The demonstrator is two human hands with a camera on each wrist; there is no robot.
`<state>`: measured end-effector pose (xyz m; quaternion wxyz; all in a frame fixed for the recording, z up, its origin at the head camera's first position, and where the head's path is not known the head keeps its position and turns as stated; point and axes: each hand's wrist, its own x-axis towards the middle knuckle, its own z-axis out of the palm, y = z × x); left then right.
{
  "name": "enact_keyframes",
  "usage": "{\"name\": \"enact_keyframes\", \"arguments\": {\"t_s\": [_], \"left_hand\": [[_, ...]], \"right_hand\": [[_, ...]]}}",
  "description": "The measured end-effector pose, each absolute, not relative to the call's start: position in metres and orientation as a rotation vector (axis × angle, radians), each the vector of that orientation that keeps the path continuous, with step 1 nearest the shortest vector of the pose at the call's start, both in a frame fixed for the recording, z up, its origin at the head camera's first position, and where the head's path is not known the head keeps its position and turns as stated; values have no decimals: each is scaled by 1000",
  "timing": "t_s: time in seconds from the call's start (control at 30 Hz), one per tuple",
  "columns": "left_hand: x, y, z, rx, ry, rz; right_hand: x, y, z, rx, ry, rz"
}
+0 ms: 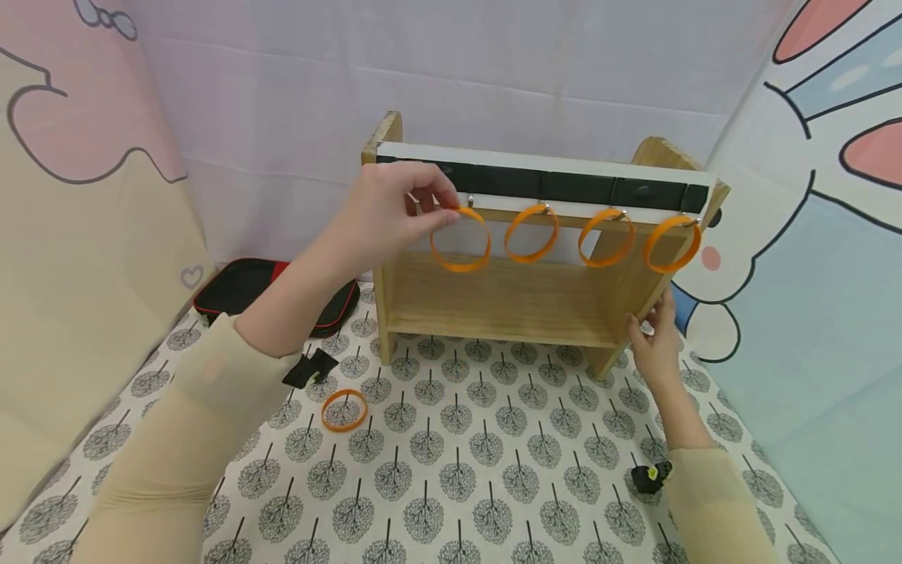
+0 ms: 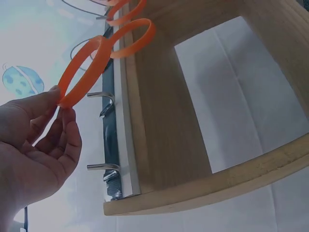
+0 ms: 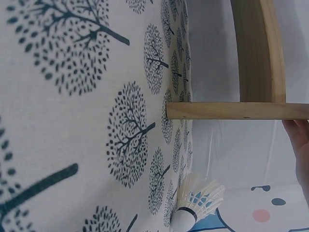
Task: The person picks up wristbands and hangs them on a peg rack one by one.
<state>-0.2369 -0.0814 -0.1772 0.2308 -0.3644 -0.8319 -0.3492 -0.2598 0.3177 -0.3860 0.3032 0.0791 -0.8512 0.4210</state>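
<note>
Pinching orange ring [image 2: 98, 62] by rim | left fingers [image 2: 72, 138] closed, ring beyond tips | right fingers [image 1: 665, 309] grip wooden shelf [image 1: 486, 300] (one side)

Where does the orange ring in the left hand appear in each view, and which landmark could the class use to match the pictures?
Head: the orange ring is just above the picture's middle, pinched by the left hand.
Left wrist: the orange ring is in the upper left, at the fingertips.
Right wrist: the ring is not in it.
Shared landmark: the wooden shelf, partly visible in all three.
</note>
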Motion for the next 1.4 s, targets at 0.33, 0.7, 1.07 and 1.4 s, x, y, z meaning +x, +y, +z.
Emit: {"name": "enact_keyframes", "arguments": {"t_s": [0.33, 0.7, 1.07, 1.4], "left_hand": [[-258, -74, -168, -938, -2222, -976], [-275, -77, -177, -951, -2305, -863], [-271, -84, -188, -995, -2256, -735], [-239, -98, -192, -1184, -1988, -607]], "right_hand": [[-248, 305, -372, 193, -2286, 1074], [-252, 308, -376, 210, -2271, 1115], [-273, 326, -399, 221, -2254, 1129], [-260, 313, -382, 211, -2261, 1154]]}}
